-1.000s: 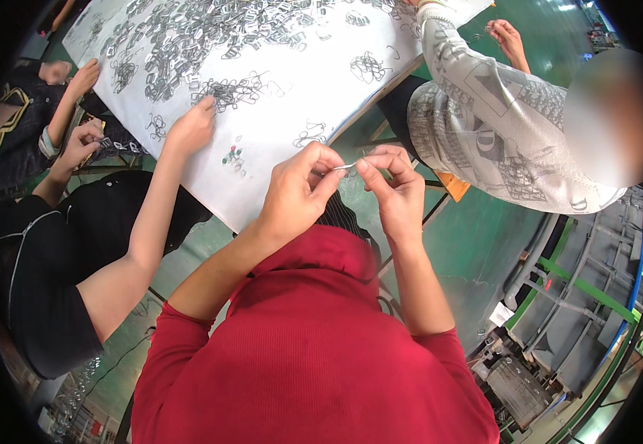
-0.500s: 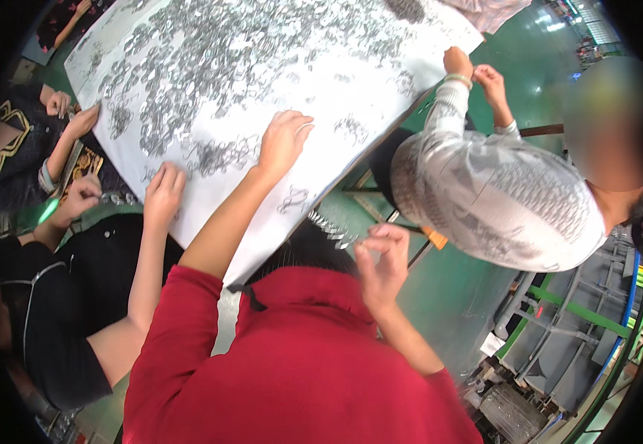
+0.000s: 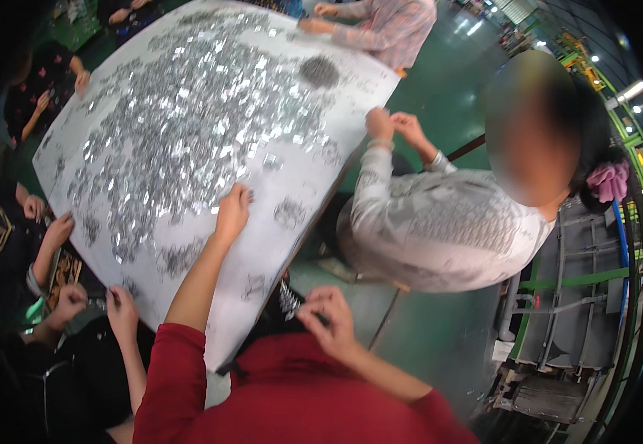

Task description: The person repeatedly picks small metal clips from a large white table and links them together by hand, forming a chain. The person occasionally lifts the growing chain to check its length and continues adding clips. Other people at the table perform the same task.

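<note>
Silvery metal pieces (image 3: 195,126) lie heaped across the white table (image 3: 225,318). The left hand (image 3: 232,212) is at the heap's near edge, fingers partly curled; whether it has hold of a piece cannot be told. The right hand (image 3: 329,318), beside the table, pinches one end of a shiny strand (image 3: 288,300) between thumb and fingers. Markings on a co-worker's pale top (image 3: 447,229) are too blurred to read.

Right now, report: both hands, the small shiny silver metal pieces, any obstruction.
Left hand over white table, grip unclear. Right hand pinching shiny silver metal strand. Pieces spread across table. Co-workers' hands clear of both.
</note>
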